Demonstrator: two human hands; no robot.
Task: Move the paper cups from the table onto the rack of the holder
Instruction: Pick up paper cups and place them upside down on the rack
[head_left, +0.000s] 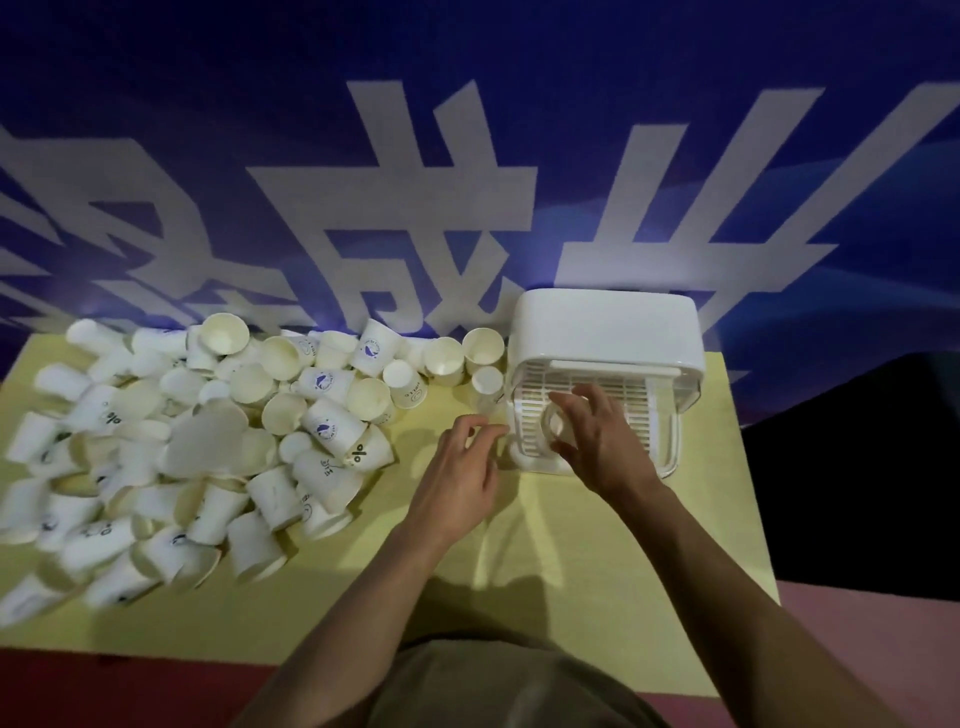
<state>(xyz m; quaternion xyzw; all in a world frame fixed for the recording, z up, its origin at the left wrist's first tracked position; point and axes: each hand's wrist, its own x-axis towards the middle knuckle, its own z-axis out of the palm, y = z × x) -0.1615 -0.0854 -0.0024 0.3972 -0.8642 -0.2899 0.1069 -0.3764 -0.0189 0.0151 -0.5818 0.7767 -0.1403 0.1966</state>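
Right hand (597, 436) grips 1 paper cup (558, 427) directly over the holder's slatted rack (618, 389), axis roughly vertical, so it goes straight down; left hand (462, 467) empty, fingers loosely curled, nearer the cup pile (208, 441).

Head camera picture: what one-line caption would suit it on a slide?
Right hand sets a paper cup on the holder's rack.

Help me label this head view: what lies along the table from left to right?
Pile of paper cups → left hand → right hand, holding a paper cup over the rack → white holder.
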